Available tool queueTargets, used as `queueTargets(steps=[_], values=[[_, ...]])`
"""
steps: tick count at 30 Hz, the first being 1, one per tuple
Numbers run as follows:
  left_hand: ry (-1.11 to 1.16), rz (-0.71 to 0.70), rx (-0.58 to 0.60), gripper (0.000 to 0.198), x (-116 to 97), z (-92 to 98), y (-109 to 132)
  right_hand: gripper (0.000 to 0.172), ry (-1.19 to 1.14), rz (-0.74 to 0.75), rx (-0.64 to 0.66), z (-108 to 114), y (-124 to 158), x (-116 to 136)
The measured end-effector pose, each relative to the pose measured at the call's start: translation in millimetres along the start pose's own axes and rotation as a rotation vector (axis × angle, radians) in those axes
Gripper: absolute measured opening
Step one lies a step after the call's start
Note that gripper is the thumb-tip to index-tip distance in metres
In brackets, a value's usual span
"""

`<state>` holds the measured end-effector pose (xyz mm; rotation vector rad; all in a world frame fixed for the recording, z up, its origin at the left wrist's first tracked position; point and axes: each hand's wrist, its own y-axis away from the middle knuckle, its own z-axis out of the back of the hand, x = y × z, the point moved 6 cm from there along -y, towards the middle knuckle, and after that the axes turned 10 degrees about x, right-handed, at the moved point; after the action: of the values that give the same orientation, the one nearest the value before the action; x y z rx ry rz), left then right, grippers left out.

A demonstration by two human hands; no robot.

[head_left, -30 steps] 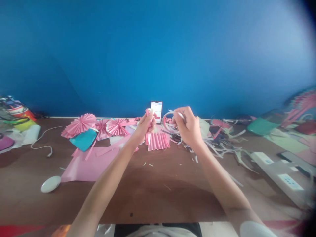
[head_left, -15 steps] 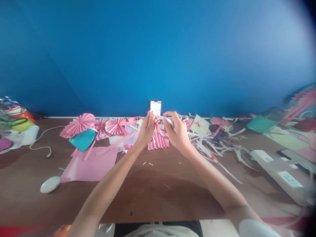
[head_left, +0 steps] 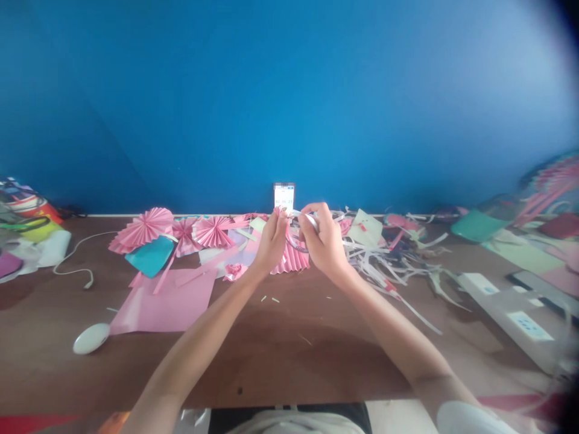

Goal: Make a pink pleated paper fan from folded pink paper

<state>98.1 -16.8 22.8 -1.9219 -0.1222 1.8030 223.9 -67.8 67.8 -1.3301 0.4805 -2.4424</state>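
My left hand [head_left: 272, 238] is closed, its thumb and fingers pinched at the top of a pink pleated paper piece [head_left: 293, 260]. The pleats hang down between my two hands. To the right, my right hand [head_left: 323, 235] curls around a roll of white tape [head_left: 295, 243], mostly covered by the fingers. A whitish strip [head_left: 294, 213] spans the gap between the fingertips of both hands. Exactly how the strip meets the paper is too small to tell. Behind the hands a lit phone [head_left: 284, 196] leans upright against the wall.
Pink paper fans [head_left: 149, 228], a teal paper piece [head_left: 151, 256] and a pink sheet [head_left: 167, 301] lie left. Tangled white strips [head_left: 384, 265] lie right, short of a grey board with sockets [head_left: 511, 313]. A white mouse [head_left: 91, 339] sits front left; the blue wall [head_left: 289, 108] rises behind.
The tape roll's ring has turned and dropped slightly, and less of it shows between my hands. My left hand has shifted slightly right, while my right hand stays nearly in place.
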Motion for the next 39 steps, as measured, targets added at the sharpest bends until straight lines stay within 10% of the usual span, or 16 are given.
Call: queueTargets(steps=[39], values=[[-0.151,-0.007,0.002,0.044,-1.2,-3.2,1.6,0.020,0.073,0.034,-0.011,1.3,0.5,2.3]])
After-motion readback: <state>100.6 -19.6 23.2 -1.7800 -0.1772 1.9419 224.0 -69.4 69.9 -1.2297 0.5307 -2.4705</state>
